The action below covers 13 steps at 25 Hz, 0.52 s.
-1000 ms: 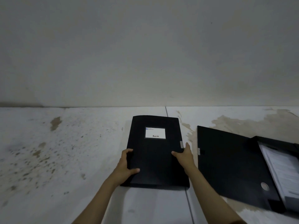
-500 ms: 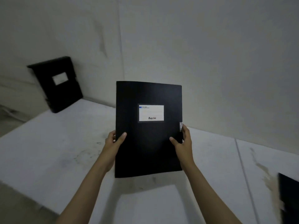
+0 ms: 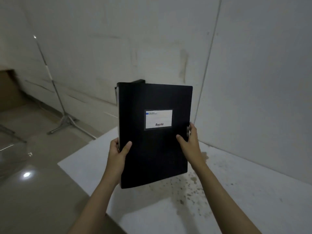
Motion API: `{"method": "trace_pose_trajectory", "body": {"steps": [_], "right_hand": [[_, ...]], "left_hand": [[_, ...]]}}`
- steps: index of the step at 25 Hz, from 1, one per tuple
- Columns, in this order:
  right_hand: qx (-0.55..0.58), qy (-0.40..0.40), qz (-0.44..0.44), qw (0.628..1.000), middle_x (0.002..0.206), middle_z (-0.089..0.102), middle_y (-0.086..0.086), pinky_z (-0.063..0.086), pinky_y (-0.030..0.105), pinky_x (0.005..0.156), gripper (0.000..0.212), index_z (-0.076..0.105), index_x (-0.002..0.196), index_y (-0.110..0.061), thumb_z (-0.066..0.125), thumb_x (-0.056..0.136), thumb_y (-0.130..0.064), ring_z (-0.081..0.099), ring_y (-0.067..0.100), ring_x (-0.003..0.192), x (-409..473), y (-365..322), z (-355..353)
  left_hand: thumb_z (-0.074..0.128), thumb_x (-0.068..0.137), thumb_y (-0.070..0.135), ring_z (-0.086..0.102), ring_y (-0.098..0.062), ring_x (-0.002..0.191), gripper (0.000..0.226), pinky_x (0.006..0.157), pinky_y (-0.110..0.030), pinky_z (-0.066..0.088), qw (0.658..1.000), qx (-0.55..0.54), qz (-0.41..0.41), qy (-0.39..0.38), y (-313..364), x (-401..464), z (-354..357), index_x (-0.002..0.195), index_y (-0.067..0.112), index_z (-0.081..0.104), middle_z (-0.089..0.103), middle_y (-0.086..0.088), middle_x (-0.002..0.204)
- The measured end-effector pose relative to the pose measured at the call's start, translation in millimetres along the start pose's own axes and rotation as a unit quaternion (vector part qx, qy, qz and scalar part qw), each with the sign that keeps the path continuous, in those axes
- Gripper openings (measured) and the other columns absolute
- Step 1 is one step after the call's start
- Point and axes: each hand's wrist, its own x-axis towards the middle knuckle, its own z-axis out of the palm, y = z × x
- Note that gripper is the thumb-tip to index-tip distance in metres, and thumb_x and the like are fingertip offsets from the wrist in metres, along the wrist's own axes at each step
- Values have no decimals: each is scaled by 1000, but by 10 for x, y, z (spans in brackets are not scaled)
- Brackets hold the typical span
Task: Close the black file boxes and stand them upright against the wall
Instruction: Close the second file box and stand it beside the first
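Observation:
A closed black file box (image 3: pixel 154 149) with a white label on its front is held upright in the air above the white table (image 3: pixel 236 191), its label facing me. My left hand (image 3: pixel 118 154) grips its left edge and my right hand (image 3: pixel 190 141) grips its right edge by the clasp. Just behind its top left corner a second black file box (image 3: pixel 138 81) peeks out, standing against the wall; most of it is hidden.
The grey wall (image 3: pixel 253 73) runs behind the table. The table's left corner (image 3: pixel 58 163) drops to a glossy floor. A metal tripod stand (image 3: pixel 64 119) stands on the floor at left. Brown stains (image 3: pixel 189 188) spot the tabletop.
I lifted the closed box off the table and carried it left toward the wall corner. The view swung left, so the open box at right is out of sight.

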Motion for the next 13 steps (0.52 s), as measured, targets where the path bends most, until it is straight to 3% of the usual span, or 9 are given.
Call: {"method": "trace_pose_trajectory", "body": {"steps": [3, 6, 10, 13], "right_hand": [[-85, -19, -81, 993, 156, 9, 8, 12, 46, 118, 73, 10, 147, -27, 55, 90, -16, 9, 27, 143, 344, -470, 464], [-98, -56, -189, 975, 157, -9, 5, 12, 53, 116, 74, 11, 143, -42, 57, 89, -22, -2, 28, 145, 713, -969, 890], [-107, -144, -240, 954, 156, -20, -3, 10, 64, 114, 74, 13, 139, -51, 61, 84, -42, -13, 35, 144, 1146, -1376, 1396], [-147, -161, -226, 949, 157, -12, 4, -6, 60, 113, 74, 25, 137, -40, 67, 77, -48, -19, 39, 141, 1409, -1454, 1739]], "left_hand": [[57, 88, 30, 59, -10, 100, 32, 75, -24, 48, 999, -7, 32, 34, 96, 286, -238, 116, 25, 42, 58, 8, 110], [56, 88, 30, 57, -8, 98, 31, 73, -21, 46, 995, 25, 67, 68, 148, 641, -373, 114, 27, 39, 55, 10, 107], [59, 87, 23, 56, -20, 98, 31, 78, -33, 49, 987, 68, 112, 95, 144, 1102, -426, 110, 20, 38, 51, 11, 99], [63, 84, 17, 54, -25, 95, 32, 85, -47, 50, 985, 75, 107, 109, 102, 1364, -434, 102, 20, 38, 50, 8, 95]]}}
